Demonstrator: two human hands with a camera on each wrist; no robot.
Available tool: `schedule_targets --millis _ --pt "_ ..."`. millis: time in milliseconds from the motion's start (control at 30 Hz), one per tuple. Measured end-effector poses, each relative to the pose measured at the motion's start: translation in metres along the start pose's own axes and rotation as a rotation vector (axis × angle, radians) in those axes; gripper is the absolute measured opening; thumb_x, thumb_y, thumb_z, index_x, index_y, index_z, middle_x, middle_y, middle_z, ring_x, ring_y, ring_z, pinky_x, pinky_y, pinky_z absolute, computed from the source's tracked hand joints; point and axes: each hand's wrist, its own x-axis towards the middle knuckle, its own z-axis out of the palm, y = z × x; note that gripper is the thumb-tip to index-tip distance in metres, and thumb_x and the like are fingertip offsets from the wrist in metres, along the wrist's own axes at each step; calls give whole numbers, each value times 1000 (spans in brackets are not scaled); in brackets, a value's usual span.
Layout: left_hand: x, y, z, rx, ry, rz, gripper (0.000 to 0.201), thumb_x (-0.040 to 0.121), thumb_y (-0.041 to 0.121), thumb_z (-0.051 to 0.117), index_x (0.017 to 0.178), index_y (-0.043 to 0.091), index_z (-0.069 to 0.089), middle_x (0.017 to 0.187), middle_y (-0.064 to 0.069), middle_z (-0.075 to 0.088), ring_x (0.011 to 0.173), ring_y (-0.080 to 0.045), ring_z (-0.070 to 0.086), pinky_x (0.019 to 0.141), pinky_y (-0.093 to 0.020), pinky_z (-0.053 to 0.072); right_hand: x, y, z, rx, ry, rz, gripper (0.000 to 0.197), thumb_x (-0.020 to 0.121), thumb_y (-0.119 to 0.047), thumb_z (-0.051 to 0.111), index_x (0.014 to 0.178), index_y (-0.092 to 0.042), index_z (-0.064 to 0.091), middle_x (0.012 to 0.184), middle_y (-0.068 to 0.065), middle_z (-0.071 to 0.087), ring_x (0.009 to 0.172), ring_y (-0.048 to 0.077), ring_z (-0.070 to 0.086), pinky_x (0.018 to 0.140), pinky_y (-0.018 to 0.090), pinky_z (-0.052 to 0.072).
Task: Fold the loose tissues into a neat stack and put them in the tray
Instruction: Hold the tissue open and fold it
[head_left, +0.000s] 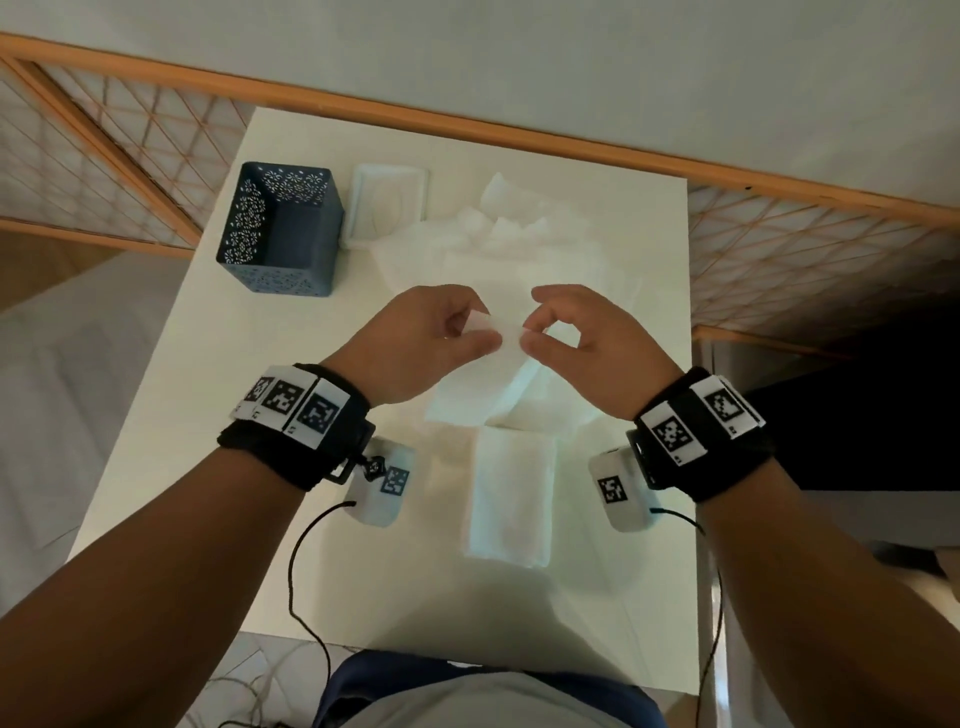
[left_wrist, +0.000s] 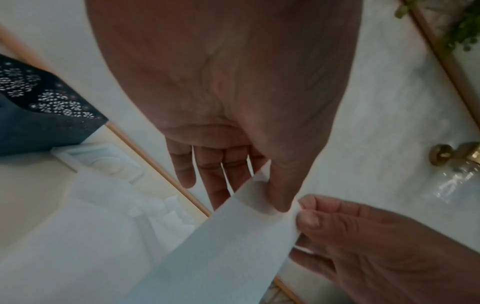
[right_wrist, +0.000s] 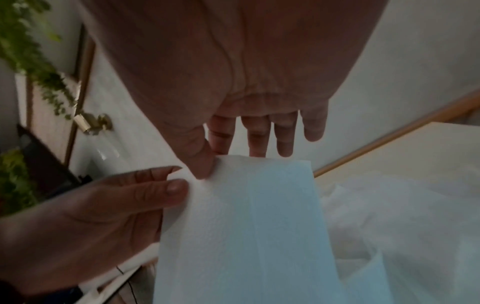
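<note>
Pinching the top edge of a thin white paper tissue (head_left: 498, 384), my left hand (head_left: 431, 338) and my right hand (head_left: 587, 348) meet above the middle of the white rectangular table (head_left: 208, 415); each grips it between thumb and forefinger, and the sheet hangs down from them. Just toward six o'clock of it, a folded white tissue stack (head_left: 511, 499) lies flat on the tabletop. Toward twelve o'clock, a heap of loose white tissues (head_left: 519, 239) is spread out, its edge touching the shallow white rectangular tray (head_left: 358, 208) at eleven o'clock. I cannot tell whether anything lies in the tray. Beside the tray, at ten o'clock, stands a dark blue square bin with punched flower patterns (head_left: 283, 234), tissue-free inside. Black wristbands (head_left: 296, 421) carry square black-and-white markers; no writing is legible.
</note>
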Motion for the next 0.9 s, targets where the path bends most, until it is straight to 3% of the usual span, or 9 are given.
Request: schedule_targets --millis 67,200,333,467,533,633,700,767,900 --pt "1 -4 -5 -124 27 -34 29 95 35 77 81 18 59 75 -6 54 70 -24 49 73 -38 44 -2 -3 -4 79 14 44 5 100 -39 66 95 -36 67 141 -15 58 128 -1 51 88 -1 32" --pt "0 -1 -14 -302 102 -36 15 94 28 80 87 22 69 83 6 65 79 -13 59 81 -34 48 -3 -4 -10 185 27 65 12 100 -39 67 89 -34 66 134 -19 64 123 -9 53 91 1 31" --pt "0 8 -24 -371 166 -21 9 96 24 77 90 24 71 84 10 68 77 -9 59 77 -26 47 -6 -6 -12 205 23 53 17 97 -37 71 83 -31 63 131 -23 65 119 -11 56 90 4 35" --pt "-2 15 -33 -476 200 -41 11 98 26 75 93 17 72 86 4 69 76 -9 61 73 -22 50 -11 -17 -14 365 9 31 16 101 -29 68 90 -17 66 89 -17 71 81 2 61 76 16 43" --pt "-2 14 -37 -545 227 -109 30 98 42 72 97 12 73 89 4 71 78 -11 63 76 -27 51 -13 -25 -15 467 45 27 18 103 -27 65 93 -11 65 80 -9 69 72 6 60 70 18 45" --pt "-4 9 -42 -772 217 -300 55 98 66 59 110 14 73 95 -1 70 83 -17 67 78 -34 52 -14 -35 -15 642 117 58 18 100 -35 68 99 -17 68 94 18 75 83 26 68 78 42 53" --pt "-8 5 -41 -934 158 -386 67 96 75 50 116 12 67 101 -5 71 89 -22 71 80 -37 57 -13 -38 -14 725 163 68 18 96 -38 70 98 -20 71 103 19 76 94 34 72 91 54 54" --pt "-14 1 -35 -1030 54 -418 76 92 80 49 122 11 63 113 -5 74 103 -26 74 88 -41 59 -13 -40 -12 779 200 85 16 95 -37 69 97 -21 71 107 14 77 100 34 72 96 55 54" --pt "-26 -1 -18 -1007 -5 -343 70 91 55 69 145 12 57 135 -9 71 124 -30 69 102 -48 56 -12 -40 -8 822 259 126 11 100 -31 66 97 -20 68 104 13 77 92 30 72 88 54 56"
